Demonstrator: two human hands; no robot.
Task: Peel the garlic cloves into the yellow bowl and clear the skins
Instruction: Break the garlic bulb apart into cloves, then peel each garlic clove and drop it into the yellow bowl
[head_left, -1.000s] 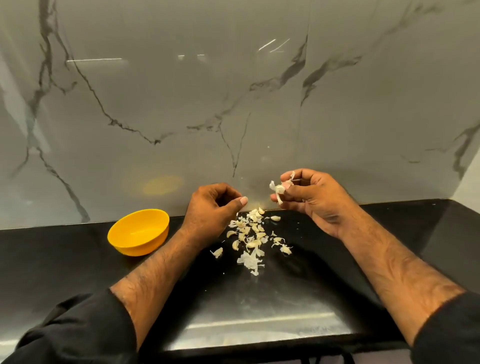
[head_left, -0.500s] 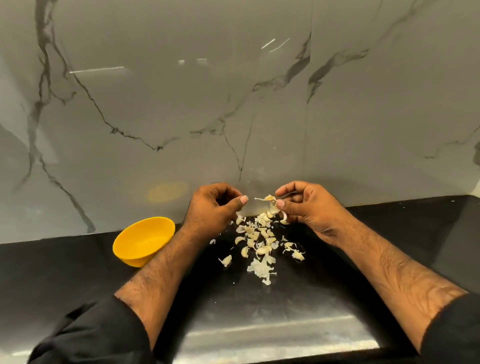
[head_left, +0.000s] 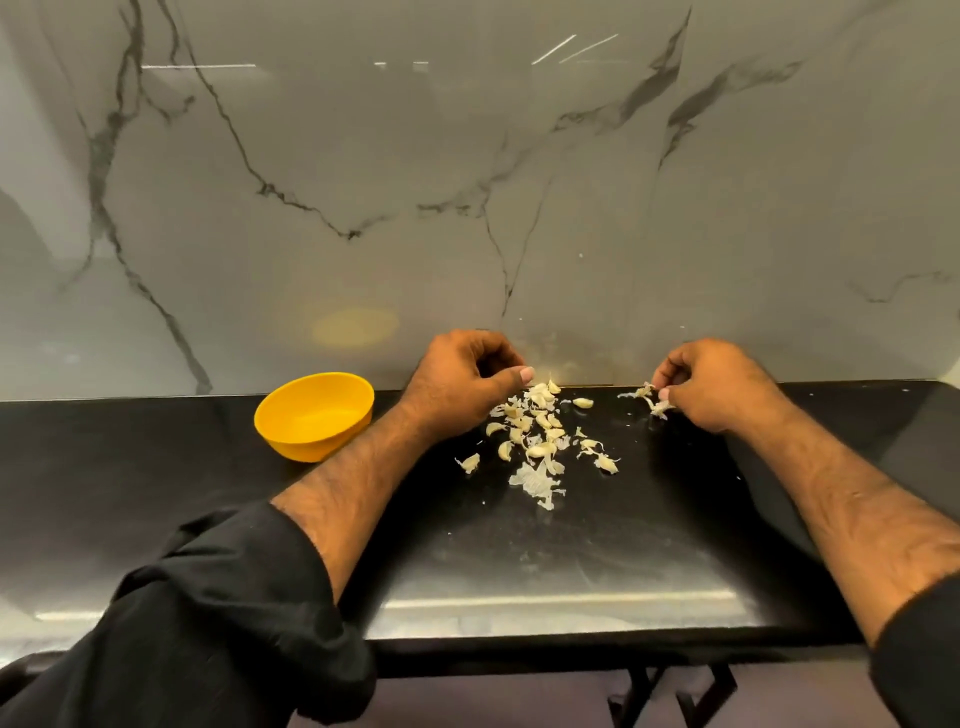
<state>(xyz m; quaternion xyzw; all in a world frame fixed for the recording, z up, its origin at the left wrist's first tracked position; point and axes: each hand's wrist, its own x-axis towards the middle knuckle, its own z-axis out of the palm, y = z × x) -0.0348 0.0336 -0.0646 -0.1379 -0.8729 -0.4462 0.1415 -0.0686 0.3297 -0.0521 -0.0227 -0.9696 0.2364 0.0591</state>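
Note:
The yellow bowl (head_left: 311, 441) stands on the black counter at the left, and nothing shows inside it. A scatter of garlic cloves and papery skins (head_left: 535, 431) lies mid-counter near the wall. My left hand (head_left: 462, 379) hovers at the pile's upper left with its fingers curled and thumb stretched forward. Its palm is hidden and nothing shows in it. My right hand (head_left: 717, 384) is low over the counter to the right of the pile. It pinches a scrap of garlic skin (head_left: 652, 399) at its fingertips.
A marble wall (head_left: 519, 208) rises straight behind the black counter (head_left: 519, 561). The counter's front edge runs just below my forearms. One loose clove (head_left: 583, 402) lies between the pile and my right hand.
My right hand has moved away from the left, rightwards and down to the counter, carrying the skin scrap. The left hand stays curled over the pile.

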